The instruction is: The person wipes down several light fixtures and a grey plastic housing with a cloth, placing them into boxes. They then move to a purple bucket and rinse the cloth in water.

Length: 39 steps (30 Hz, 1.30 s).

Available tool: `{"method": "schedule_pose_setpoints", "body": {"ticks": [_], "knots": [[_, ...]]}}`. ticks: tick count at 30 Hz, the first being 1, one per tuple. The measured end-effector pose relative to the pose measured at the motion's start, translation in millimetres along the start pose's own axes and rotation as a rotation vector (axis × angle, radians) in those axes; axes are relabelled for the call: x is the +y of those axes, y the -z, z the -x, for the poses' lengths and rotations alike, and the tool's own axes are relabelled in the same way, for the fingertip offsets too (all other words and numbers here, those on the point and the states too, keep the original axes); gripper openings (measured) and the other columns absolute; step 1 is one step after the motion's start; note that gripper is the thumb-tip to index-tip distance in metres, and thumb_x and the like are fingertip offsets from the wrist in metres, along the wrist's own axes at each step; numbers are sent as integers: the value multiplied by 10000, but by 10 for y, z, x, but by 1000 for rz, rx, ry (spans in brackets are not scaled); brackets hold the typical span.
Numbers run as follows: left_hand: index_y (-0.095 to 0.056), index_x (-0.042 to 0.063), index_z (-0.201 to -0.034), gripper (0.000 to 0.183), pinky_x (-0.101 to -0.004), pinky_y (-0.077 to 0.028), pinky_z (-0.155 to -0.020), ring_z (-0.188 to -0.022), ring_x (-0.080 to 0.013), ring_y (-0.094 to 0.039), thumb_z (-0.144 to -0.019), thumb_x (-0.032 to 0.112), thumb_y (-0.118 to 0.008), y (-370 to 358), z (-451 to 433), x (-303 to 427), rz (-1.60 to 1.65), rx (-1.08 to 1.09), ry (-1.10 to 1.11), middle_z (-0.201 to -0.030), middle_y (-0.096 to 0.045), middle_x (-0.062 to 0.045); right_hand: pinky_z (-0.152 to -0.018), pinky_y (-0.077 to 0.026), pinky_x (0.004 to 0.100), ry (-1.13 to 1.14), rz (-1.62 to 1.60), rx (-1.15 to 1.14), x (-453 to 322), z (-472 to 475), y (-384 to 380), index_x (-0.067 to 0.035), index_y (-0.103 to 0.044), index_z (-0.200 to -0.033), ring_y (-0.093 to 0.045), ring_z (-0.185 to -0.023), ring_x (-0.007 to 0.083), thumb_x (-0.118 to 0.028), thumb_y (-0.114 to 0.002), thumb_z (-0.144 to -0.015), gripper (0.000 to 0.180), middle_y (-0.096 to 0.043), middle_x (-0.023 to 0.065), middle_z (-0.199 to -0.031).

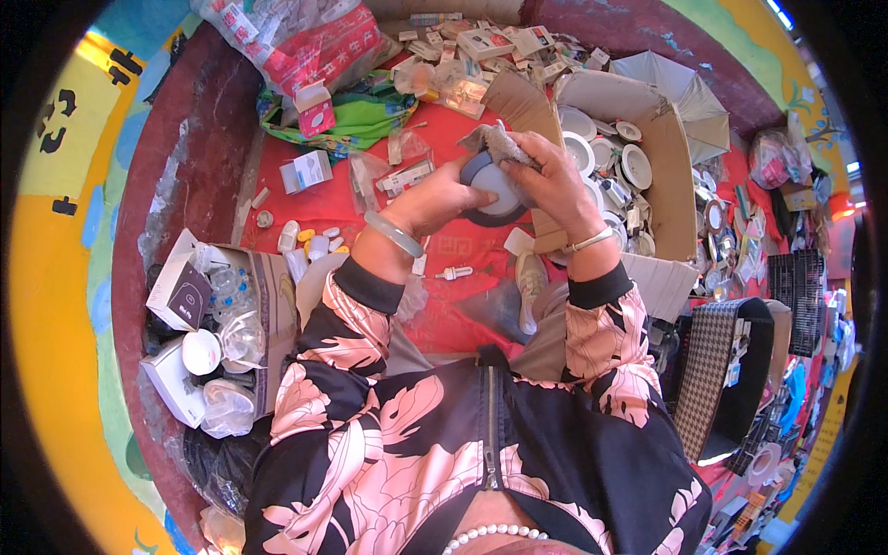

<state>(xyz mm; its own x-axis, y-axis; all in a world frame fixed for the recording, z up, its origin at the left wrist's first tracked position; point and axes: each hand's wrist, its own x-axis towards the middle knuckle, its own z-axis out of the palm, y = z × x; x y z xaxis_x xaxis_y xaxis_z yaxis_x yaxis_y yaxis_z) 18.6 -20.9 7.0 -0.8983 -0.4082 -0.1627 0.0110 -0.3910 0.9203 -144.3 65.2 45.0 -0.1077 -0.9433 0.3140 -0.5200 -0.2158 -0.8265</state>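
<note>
My left hand grips a round light fixture with a pale, frosted face and a dark rim, its thumb lying across the face. Pinched in my right hand is a grey cloth, pressed against the fixture's upper right edge. Both hands are above a red ground sheet, just left of an open cardboard box. White round downlights and other fittings fill that box. A small clear bulb lies on the sheet below my hands.
Small product boxes are heaped at the back beside a large plastic sack. To the left, a carton holds bagged lamps. A houndstooth-patterned box stands at the right, and a folded-out umbrella leans behind the downlight box.
</note>
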Motion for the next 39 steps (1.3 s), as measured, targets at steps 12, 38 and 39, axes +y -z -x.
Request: {"method": "schedule_pose_setpoints", "body": {"ticks": [12,38,39], "knots": [[-460,16,-1194,410,-374,-500,-827,-1001,-243,-566,-798,-25,-555,-111,-81,50,443,269,-179,-1082,-564,-119,-703,-440,212,-264,-736,295,254,-49,-244,-8,-562,-1092,-522,-809,62,-114,-608,-851,268,-588,-2,-904],[-421,44,-1252,624,-357,-346,-1006,-1138,-214,-475,-820,456,-600,-292,-235,-12,518,22,-552,-1202,-511,-86,-737,-455,372,494,502,515,4,85,-276,-46,-584,-882,-551,-826,298,-2,-617,-560,326,-573,101,-888],[-409,45,-1265,646,-354,-354,-999,-1141,-212,-473,-813,463,-604,-284,-226,4,522,18,-558,-1215,-503,-89,-734,-455,368,503,491,495,-31,92,-299,-46,-584,-878,-551,-826,296,0,-618,-562,321,-572,99,-888]]}}
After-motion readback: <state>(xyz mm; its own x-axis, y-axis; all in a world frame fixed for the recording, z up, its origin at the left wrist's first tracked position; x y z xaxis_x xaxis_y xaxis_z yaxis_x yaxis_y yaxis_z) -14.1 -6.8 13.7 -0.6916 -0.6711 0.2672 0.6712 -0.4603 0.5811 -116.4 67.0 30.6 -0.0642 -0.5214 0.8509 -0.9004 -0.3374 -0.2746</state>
